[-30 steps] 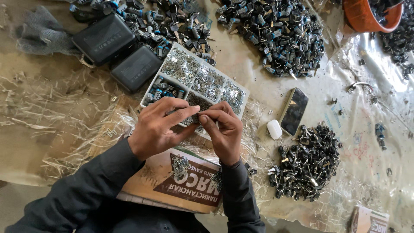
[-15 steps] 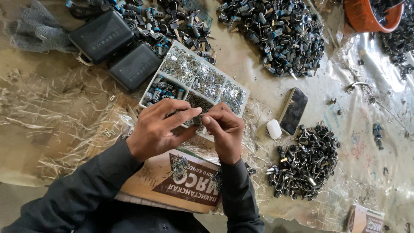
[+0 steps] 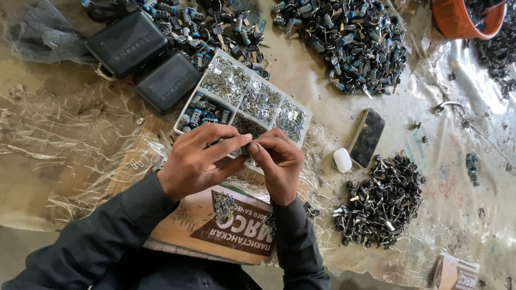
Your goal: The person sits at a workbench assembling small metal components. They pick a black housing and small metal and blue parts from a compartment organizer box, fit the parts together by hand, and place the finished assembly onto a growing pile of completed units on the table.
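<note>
Metal glints between the fingertips in the head view, where a tiny part (image 3: pixel 248 144) is pinched by the left hand (image 3: pixel 196 161) and right hand (image 3: pixel 278 164), just above the white compartment tray (image 3: pixel 244 99). Both grips are closed tight on it, fingers curled, wrists angled inward. The part could be lost among the loose pieces on the plastic-covered surface (image 3: pixel 322 115) if either pinch slackens.

Left hand (image 3: pixel 196 161), right hand (image 3: pixel 277 166) fingertips together

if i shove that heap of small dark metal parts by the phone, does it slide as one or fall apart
The heap of small dark metal parts would probably scatter: the pieces lie loose. Some look hooked, so clumps may drag together. The plastic sheet looks smooth, so they would likely slide easily.
</note>
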Available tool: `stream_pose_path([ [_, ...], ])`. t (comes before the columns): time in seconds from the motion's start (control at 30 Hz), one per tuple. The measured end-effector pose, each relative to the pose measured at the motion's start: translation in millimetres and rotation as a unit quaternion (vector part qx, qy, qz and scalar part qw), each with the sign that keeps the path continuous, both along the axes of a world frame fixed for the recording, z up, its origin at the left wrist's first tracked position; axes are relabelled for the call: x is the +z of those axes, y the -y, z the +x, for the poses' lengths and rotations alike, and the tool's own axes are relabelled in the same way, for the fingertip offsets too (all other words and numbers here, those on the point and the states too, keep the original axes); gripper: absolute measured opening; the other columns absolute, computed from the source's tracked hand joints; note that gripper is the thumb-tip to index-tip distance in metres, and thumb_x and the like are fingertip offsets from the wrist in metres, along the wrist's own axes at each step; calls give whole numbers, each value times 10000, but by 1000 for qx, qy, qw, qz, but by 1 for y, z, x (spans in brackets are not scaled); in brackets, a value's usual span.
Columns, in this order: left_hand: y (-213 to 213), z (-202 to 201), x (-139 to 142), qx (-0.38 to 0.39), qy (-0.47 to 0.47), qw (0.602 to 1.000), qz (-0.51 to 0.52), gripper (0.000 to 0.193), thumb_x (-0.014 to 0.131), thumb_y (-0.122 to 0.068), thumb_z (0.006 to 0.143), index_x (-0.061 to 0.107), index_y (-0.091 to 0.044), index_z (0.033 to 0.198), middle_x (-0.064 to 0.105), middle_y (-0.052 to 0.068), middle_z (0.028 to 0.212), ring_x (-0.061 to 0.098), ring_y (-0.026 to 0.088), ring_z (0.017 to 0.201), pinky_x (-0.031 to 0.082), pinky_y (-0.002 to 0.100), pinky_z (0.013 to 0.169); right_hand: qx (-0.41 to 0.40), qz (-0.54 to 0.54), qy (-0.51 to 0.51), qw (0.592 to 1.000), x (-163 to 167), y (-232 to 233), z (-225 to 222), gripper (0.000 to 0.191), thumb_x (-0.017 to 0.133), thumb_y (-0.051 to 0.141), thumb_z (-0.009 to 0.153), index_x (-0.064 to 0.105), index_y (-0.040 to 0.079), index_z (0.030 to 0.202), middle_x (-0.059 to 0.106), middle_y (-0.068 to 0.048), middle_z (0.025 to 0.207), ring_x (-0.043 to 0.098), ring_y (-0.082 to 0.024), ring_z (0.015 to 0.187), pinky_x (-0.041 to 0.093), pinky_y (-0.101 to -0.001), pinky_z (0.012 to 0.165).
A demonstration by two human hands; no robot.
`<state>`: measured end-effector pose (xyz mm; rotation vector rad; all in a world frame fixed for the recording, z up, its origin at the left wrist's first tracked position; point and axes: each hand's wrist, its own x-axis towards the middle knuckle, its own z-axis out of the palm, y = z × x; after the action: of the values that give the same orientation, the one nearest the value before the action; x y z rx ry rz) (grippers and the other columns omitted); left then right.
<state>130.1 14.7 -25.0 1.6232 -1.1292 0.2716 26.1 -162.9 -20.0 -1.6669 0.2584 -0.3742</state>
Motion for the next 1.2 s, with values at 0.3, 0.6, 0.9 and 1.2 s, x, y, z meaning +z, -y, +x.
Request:
stream_pose_path([
  [0.3,0,-1,-2,-7,-6,1000,11,465,856,-97,821,702,-80,1259,661,65,1127,692,236,973,575,352,795,-15,-71,41,997,-6,-3,-3,43,757,-14,935,745,-39,967,659,-42,965,596,-91,839,475,-224,713],
  [0.6,1,-4,0,-10,-17,1000,-3,437,850,-149,853,706,-86,1261,656,66,1132,682,228,969,575,348,816,-44,65,53,995,0,19,10,165,795,3,846,699,26,979,609,-10,920,539,-80,739,450,-236,640],
  [0.9,2,0,5,-6,-4,999,37,390,813,-226,875,729,-100,1234,669,66,1144,642,278,1015,525,405,899,-91,-484,21,870,9,6,20,119,820,102,874,771,98,982,656,-13,888,596,-160,849,473,-291,756],
  [1.2,3,1,2,21,-6,999,25,395,827,-202,878,701,-80,1232,671,78,1164,650,278,1046,530,405,911,15,65,-30,997,-5,13,5,131,710,51,1011,729,-25,1115,718,-33,943,630,-75,803,511,-231,710],
])
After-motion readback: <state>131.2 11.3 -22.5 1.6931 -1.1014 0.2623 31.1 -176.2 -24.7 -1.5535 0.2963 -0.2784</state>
